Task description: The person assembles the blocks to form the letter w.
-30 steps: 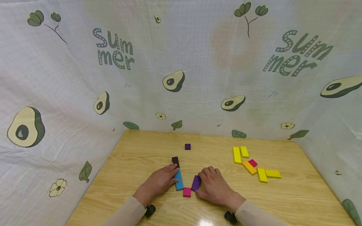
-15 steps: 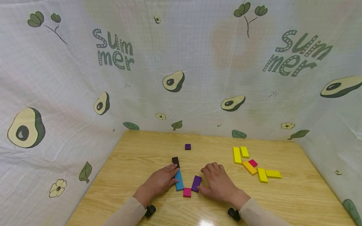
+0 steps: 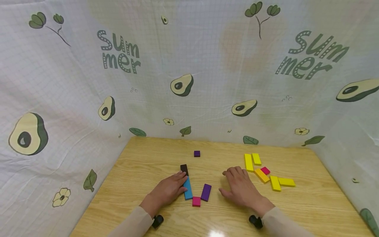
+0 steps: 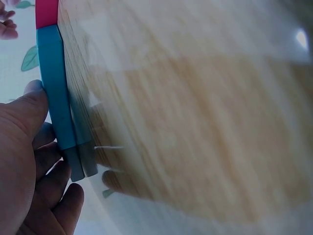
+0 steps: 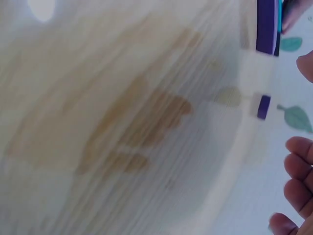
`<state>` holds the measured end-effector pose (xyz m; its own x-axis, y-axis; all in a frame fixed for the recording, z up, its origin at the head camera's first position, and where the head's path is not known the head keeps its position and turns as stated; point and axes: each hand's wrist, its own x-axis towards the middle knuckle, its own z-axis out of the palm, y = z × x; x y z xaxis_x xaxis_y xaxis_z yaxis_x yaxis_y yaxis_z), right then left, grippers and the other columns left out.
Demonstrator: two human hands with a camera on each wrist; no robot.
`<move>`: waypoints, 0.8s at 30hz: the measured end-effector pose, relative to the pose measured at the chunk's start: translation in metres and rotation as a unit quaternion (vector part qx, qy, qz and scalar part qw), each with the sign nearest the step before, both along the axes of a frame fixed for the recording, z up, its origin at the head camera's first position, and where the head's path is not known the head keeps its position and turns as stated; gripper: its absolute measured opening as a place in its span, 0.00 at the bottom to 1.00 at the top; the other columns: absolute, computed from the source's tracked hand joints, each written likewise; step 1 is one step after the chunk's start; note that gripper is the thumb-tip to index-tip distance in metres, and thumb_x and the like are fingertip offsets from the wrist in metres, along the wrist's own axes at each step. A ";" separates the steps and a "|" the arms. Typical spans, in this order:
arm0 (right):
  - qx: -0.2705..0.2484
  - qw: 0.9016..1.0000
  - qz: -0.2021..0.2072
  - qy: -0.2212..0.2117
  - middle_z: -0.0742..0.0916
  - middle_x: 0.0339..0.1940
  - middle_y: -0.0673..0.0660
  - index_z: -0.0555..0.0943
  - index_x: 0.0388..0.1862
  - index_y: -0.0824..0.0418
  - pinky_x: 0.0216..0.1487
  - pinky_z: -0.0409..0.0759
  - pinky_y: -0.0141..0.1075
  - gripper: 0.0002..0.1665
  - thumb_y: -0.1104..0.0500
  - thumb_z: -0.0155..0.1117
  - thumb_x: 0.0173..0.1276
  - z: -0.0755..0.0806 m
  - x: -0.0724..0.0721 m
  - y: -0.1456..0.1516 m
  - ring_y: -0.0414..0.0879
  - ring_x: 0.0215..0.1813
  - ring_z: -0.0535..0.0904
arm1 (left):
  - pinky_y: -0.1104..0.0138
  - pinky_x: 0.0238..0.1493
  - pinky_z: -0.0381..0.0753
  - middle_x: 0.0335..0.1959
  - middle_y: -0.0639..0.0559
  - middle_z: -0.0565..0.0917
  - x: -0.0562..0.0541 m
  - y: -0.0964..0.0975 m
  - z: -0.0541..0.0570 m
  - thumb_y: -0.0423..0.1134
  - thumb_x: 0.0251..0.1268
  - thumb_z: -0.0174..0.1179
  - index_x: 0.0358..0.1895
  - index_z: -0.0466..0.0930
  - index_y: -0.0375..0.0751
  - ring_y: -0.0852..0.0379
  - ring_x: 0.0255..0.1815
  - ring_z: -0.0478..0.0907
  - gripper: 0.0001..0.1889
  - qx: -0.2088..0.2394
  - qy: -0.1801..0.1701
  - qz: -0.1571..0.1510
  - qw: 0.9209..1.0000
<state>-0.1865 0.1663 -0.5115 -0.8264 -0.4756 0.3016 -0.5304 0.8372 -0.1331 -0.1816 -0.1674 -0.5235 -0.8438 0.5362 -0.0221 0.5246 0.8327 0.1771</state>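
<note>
My left hand rests over a blue block and a black block that lie end to end. Its thumb and fingertips touch their upper side, as the left wrist view shows. At the near end of the blue block sits a pink block. A purple block slants away from the pink one on the right, so the pieces form a V shape. My right hand is right of the purple block and apart from it, fingers loosely bent, holding nothing.
A small dark purple block stands farther back on the wooden table. To the right are several yellow blocks, an orange block and a second pink block. A printed cloth encloses the back and sides.
My right hand has let go of the purple block and moved right, away from it. The left hand and the blocks have stayed in place.
</note>
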 end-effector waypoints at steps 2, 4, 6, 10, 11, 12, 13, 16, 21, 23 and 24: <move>-0.003 1.000 -0.009 0.007 0.83 0.56 0.57 0.83 0.59 0.62 0.61 0.74 0.54 0.35 0.39 0.77 0.64 0.000 -0.001 0.008 0.56 0.60 0.74 | 0.54 0.79 0.72 0.81 0.46 0.70 0.000 0.000 0.000 0.52 0.84 0.53 0.79 0.70 0.41 0.48 0.82 0.66 0.30 -0.001 -0.001 0.000 1.000; -0.003 1.000 -0.018 0.018 0.83 0.55 0.58 0.82 0.59 0.62 0.61 0.74 0.55 0.35 0.40 0.77 0.64 0.000 -0.003 0.018 0.58 0.59 0.74 | 0.54 0.79 0.72 0.81 0.46 0.70 0.000 0.001 0.000 0.52 0.84 0.53 0.79 0.70 0.41 0.48 0.82 0.65 0.30 -0.001 -0.001 0.000 1.000; -0.001 0.999 -0.026 0.025 0.83 0.55 0.60 0.82 0.59 0.64 0.60 0.74 0.56 0.35 0.42 0.78 0.64 0.000 -0.004 0.028 0.59 0.59 0.75 | 0.54 0.79 0.72 0.81 0.46 0.70 0.000 0.001 0.000 0.52 0.84 0.53 0.79 0.70 0.41 0.48 0.82 0.66 0.30 -0.002 -0.001 0.000 1.000; 0.004 0.999 -0.047 0.025 0.82 0.54 0.62 0.81 0.59 0.66 0.57 0.72 0.56 0.34 0.44 0.77 0.65 0.000 -0.004 0.054 0.61 0.57 0.74 | 0.54 0.79 0.72 0.81 0.46 0.70 0.000 0.001 0.000 0.53 0.84 0.53 0.79 0.70 0.41 0.48 0.82 0.66 0.30 -0.004 0.001 0.000 1.000; 0.007 0.998 -0.053 0.024 0.82 0.54 0.63 0.81 0.59 0.66 0.57 0.72 0.57 0.34 0.44 0.77 0.65 0.000 -0.004 0.062 0.62 0.57 0.73 | 0.54 0.79 0.72 0.81 0.46 0.70 0.000 0.001 0.001 0.53 0.84 0.53 0.79 0.70 0.41 0.48 0.82 0.66 0.30 -0.006 0.002 0.000 1.000; 0.010 0.998 -0.058 0.024 0.82 0.54 0.63 0.81 0.59 0.67 0.56 0.72 0.58 0.33 0.44 0.76 0.66 0.000 -0.004 0.069 0.63 0.57 0.73 | 0.54 0.79 0.72 0.81 0.46 0.70 0.000 0.001 0.001 0.53 0.84 0.53 0.79 0.70 0.41 0.48 0.82 0.65 0.30 -0.007 0.002 -0.001 1.000; 0.012 0.998 -0.063 0.024 0.82 0.54 0.64 0.81 0.58 0.67 0.56 0.72 0.59 0.32 0.45 0.76 0.66 0.000 -0.003 0.076 0.63 0.58 0.73 | 0.54 0.79 0.72 0.81 0.46 0.70 0.000 0.000 0.001 0.53 0.84 0.53 0.79 0.70 0.41 0.48 0.82 0.65 0.30 -0.008 0.002 -0.001 1.000; 0.021 0.996 -0.081 0.029 0.82 0.54 0.66 0.81 0.56 0.68 0.57 0.71 0.62 0.31 0.46 0.75 0.66 0.000 0.001 0.096 0.65 0.58 0.72 | 0.54 0.79 0.71 0.81 0.47 0.70 0.000 0.000 0.000 0.53 0.84 0.52 0.79 0.69 0.41 0.48 0.82 0.65 0.30 -0.009 0.003 -0.002 1.000; 0.044 0.993 -0.109 0.031 0.82 0.52 0.67 0.81 0.54 0.68 0.55 0.71 0.63 0.32 0.45 0.76 0.63 -0.004 0.007 0.120 0.66 0.56 0.72 | 0.53 0.79 0.72 0.81 0.46 0.70 0.000 0.000 0.000 0.53 0.84 0.52 0.79 0.70 0.41 0.48 0.82 0.65 0.30 -0.003 0.000 0.001 1.000; 0.053 0.992 -0.113 0.032 0.82 0.51 0.67 0.81 0.53 0.68 0.53 0.72 0.63 0.32 0.44 0.76 0.62 -0.007 0.008 0.126 0.66 0.54 0.73 | 0.53 0.79 0.72 0.81 0.46 0.70 0.000 0.000 0.001 0.53 0.84 0.52 0.79 0.70 0.41 0.48 0.82 0.65 0.30 -0.002 0.000 0.001 1.000; 0.057 0.991 -0.113 0.033 0.82 0.50 0.67 0.81 0.51 0.67 0.52 0.72 0.63 0.31 0.44 0.76 0.62 -0.008 0.008 0.128 0.66 0.54 0.73 | 0.53 0.79 0.72 0.81 0.46 0.70 0.001 0.000 0.001 0.53 0.84 0.52 0.79 0.70 0.41 0.48 0.82 0.65 0.30 -0.002 -0.001 0.001 1.000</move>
<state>-0.1786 0.2941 -0.5193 -0.8958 -0.3154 0.3132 -0.3324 0.9431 -0.0012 -0.1811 -0.1672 -0.5228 -0.8452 0.5338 -0.0254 0.5221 0.8349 0.1742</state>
